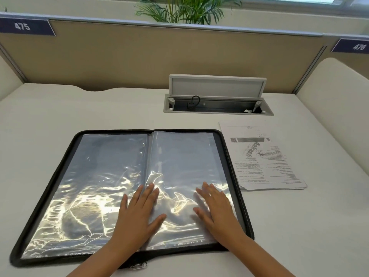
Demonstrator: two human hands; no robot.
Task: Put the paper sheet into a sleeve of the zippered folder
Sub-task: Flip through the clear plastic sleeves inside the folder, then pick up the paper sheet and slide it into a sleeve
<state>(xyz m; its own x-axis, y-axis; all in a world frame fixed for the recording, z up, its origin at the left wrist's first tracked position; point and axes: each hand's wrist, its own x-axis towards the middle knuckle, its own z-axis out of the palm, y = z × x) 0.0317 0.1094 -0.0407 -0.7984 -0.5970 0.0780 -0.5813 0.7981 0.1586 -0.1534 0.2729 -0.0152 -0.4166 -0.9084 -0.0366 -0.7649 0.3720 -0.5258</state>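
The black zippered folder (242, 196) lies open flat on the white desk, showing shiny clear plastic sleeves (185, 156) on both sides of its spine. My left hand (139, 212) rests flat near the spine at the lower middle, fingers straight. My right hand (216, 208) presses flat on the right-hand sleeve near its lower edge. The printed paper sheet (263, 156) lies on the desk just right of the folder, touched by neither hand.
An open cable hatch (217, 96) with a raised lid sits in the desk behind the paper. A beige partition (159, 56) closes the back, and padded side panels (335, 92) flank the desk. A plant (185, 9) stands behind the partition.
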